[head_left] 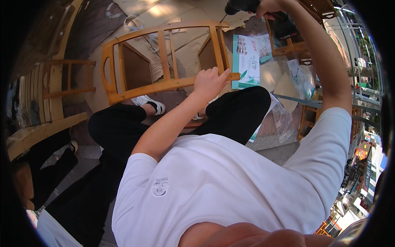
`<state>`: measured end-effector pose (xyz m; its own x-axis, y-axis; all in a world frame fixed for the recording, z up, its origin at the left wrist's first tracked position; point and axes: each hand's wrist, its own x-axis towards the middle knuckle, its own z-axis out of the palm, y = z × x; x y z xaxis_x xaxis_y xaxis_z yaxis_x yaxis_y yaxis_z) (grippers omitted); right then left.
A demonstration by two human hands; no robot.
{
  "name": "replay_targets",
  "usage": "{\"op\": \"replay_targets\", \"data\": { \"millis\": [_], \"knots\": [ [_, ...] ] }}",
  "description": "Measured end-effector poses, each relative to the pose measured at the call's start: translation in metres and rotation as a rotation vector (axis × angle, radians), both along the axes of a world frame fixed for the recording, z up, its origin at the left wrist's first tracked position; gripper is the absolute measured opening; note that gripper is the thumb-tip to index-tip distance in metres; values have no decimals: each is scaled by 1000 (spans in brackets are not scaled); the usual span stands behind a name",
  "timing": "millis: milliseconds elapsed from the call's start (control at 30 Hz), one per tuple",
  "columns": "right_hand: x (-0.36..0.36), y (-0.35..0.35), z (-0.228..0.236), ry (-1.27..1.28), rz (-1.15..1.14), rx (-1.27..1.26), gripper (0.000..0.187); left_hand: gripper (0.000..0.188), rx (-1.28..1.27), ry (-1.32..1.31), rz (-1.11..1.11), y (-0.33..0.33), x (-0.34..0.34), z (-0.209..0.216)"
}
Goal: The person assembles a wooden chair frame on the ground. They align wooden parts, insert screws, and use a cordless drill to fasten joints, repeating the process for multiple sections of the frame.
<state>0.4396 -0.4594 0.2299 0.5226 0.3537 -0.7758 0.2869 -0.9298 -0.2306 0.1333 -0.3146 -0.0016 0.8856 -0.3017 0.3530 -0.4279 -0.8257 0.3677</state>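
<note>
A honey-coloured wooden furniture frame (168,85) with rails, upright slats and an oval cut-out at its left end stands in front of my knees. My left hand (210,83) is closed over its near rail, close to the right end. Up at the far right, my right hand (269,8) grips a black power drill (240,5). The drill's thin bit points down and left toward the far right corner of the frame. Whether the tip touches the wood I cannot tell.
Cardboard (187,47) covers the ground beyond the frame. White and green printed sheets (248,61) and clear plastic bags (284,123) lie to the right, near more wooden pieces (307,121). At left are another wooden frame (70,92) and a person's dark-clothed legs (53,173).
</note>
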Motion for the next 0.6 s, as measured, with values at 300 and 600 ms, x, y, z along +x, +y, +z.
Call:
{"op": "replay_targets", "data": {
  "millis": [300,600],
  "knots": [
    [-4,0,87,-115,129,208,16,49,16,13,-19,-1,-7,-8],
    [-93,148,64,-285,106,440,15,62,-42,62,-24,73,-42,49]
  ]
}}
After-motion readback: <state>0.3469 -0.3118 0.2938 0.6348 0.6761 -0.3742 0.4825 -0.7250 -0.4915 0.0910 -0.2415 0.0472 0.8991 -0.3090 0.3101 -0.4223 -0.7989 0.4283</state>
